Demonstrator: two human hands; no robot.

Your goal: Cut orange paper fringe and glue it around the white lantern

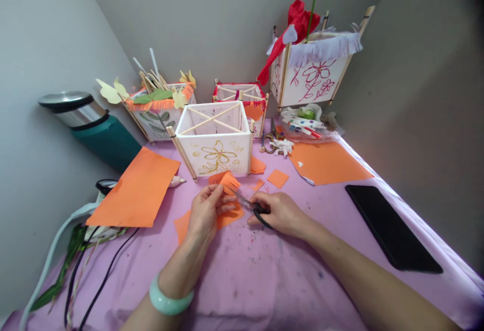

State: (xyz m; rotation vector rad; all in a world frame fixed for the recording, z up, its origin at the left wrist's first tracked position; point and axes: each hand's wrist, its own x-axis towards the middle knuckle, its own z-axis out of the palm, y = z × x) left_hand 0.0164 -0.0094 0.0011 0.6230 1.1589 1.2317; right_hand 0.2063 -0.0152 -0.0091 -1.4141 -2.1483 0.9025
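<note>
Between the thumb and fingers of my left hand (206, 210) is a strip of orange paper (229, 182) with a fringed edge. My right hand (282, 213) grips black-handled scissors (260, 210), their blades pointing left at the fringe. Whether the blades are apart, I cannot tell. Under my left hand lies a larger orange paper piece (231, 216), partly covered by the fingers. Just beyond both hands stands a white box lantern (214, 142) with a yellow flower drawing and wooden sticks at its corners.
Orange sheets lie left (136, 190) and right (333, 163), and a black phone (393, 227) rests at right. Decorated boxes (317, 76) stand behind. At left are a teal bottle (109, 137) and cables (71, 275). Another pair of scissors (269, 139) lies near crumpled tissue (283, 146).
</note>
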